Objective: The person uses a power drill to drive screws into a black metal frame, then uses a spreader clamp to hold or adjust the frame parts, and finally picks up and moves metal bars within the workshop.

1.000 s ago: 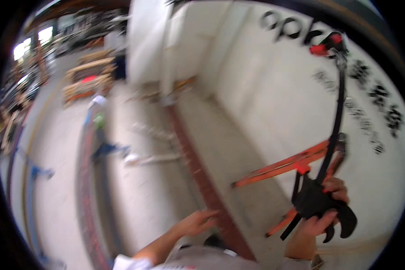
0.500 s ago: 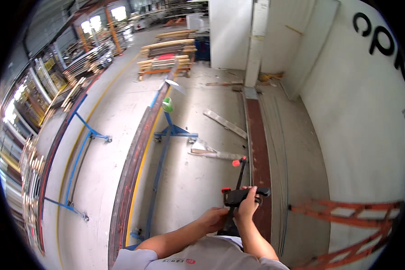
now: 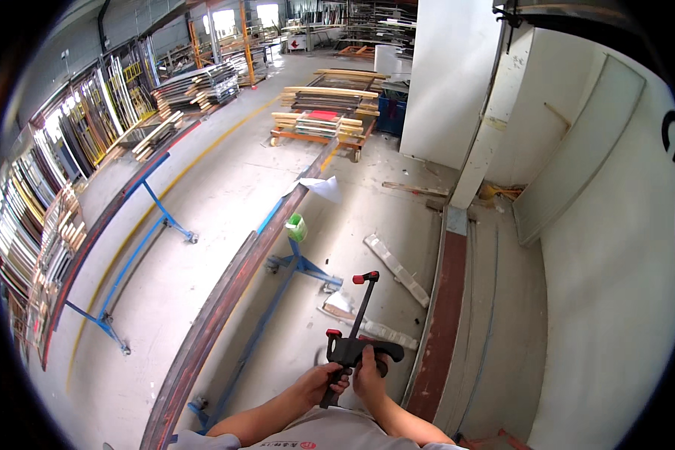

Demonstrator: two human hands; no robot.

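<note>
Lowered since before, the bar clamp [image 3: 358,337] sits near me; my left hand [image 3: 321,384] and right hand [image 3: 367,376] each keep a closed grip on its handle.

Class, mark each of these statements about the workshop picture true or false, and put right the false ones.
1. Both hands are on the bar clamp. True: the left hand and the right hand grip its black handle.
2. The clamp's bar points down at the floor. False: it points up and away from the person, ending in a red tip.
3. A green tape roll sits on the long beam. True.
4. The beam rests on red stands. False: the stands are blue.
5. Timber is stacked on a pallet further back. True.
</note>
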